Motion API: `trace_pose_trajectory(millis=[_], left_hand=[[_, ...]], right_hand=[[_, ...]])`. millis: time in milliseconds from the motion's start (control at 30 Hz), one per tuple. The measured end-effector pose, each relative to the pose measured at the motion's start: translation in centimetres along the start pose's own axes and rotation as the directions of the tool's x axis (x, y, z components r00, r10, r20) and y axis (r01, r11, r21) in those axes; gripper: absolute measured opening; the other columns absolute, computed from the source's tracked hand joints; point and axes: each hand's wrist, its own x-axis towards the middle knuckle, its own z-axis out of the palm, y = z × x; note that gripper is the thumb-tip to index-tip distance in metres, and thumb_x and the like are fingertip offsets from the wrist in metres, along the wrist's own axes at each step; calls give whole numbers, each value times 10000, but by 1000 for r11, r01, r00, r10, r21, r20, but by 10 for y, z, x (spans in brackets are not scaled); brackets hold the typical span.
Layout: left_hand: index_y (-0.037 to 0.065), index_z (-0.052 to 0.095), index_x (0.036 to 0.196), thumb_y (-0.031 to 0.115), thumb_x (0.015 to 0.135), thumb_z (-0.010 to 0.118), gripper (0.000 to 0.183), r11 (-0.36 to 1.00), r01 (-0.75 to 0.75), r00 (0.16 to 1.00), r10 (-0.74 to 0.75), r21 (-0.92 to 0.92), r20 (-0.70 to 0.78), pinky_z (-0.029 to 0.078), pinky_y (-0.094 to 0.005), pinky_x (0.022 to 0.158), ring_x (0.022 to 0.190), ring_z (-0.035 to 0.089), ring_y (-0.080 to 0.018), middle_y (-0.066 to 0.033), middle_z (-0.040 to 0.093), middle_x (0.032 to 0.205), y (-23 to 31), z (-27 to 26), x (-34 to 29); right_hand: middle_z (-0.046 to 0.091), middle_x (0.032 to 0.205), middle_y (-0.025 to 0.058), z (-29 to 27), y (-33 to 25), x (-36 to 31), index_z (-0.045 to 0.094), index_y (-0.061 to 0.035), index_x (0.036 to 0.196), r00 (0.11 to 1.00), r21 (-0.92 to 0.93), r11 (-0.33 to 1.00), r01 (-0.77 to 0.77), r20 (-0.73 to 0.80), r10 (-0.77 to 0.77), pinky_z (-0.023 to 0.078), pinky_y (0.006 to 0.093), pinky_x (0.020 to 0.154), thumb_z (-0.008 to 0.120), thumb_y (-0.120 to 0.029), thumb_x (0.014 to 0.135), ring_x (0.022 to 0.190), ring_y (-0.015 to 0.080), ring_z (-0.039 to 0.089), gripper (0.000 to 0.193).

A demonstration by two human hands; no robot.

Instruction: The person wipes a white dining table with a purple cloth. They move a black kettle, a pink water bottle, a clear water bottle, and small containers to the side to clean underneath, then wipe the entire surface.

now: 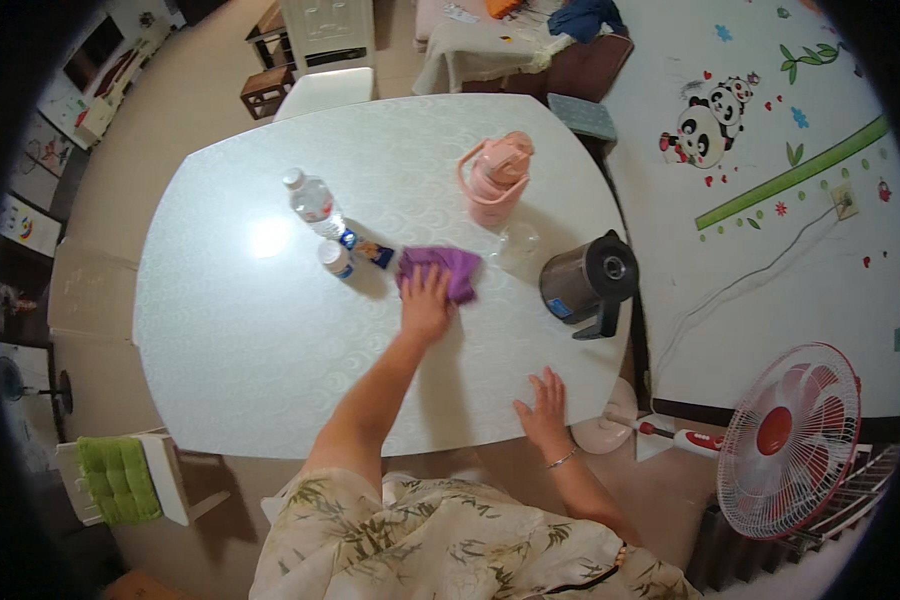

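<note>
The shirt (420, 545) was cream and short-sleeved, printed with slender green leaves (465, 548); a thin silvery bracelet (563, 459) circled the right wrist (555, 450), and a dark cord (585, 582) with small beads (621, 554) lay over it.

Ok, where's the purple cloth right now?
In the head view, the purple cloth lies near the middle of the white table, under the left hand, just right of the small blue packet.

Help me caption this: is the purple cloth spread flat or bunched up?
Bunched up: the purple cloth lies in a small, creased, uneven pile under the left hand.
</note>
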Motion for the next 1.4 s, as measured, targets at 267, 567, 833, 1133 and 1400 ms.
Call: trace_pose_trajectory(millis=[267,567,833,1133,1400], left_hand=[[182,391,1463,422,865,603,678,974,223,974,-224,29,22,162,-587,1135,1433,225,-373,-98,355,1521,-92,-71,-145],[190,375,1469,434,838,620,719,882,467,875,-453,56,-169,101,-619,1134,1432,205,-388,-104,328,1532,-186,-85,-160],[213,394,1461,420,824,639,713,925,379,919,-376,4,-117,86,-598,1149,1439,190,-387,-101,321,1539,-196,-97,-158],[214,448,1428,380,806,647,673,929,369,915,-367,-20,-165,133,-589,1136,1418,241,-380,-99,372,1509,-194,-101,-157],[64,642,1068,108,741,643,330,733,230,887,-429,-641,-173,393,-427,983,1044,551,-350,-144,615,1147,-145,-90,-145]], right_hand=[[303,1508,209,22,-15,-1,430,-79,1365,992,-103,991,-82,-102,71,183,549,1143,711,-273,812,1376,406,282,650],[441,1414,208,56,-134,118,559,-32,1244,984,173,969,174,-65,-165,304,477,1101,704,-220,833,1330,397,362,475],[505,1334,188,94,-295,260,494,-57,1310,931,290,885,365,-148,-335,370,452,1066,730,-222,809,1258,375,451,578],[599,1138,123,92,-259,255,513,-83,1221,976,479,872,105,117,-182,525,378,803,726,-117,795,1020,277,612,478],[611,1112,103,94,-183,184,483,-50,1276,876,788,383,-481,436,203,570,324,634,705,-179,870,903,185,636,481]])
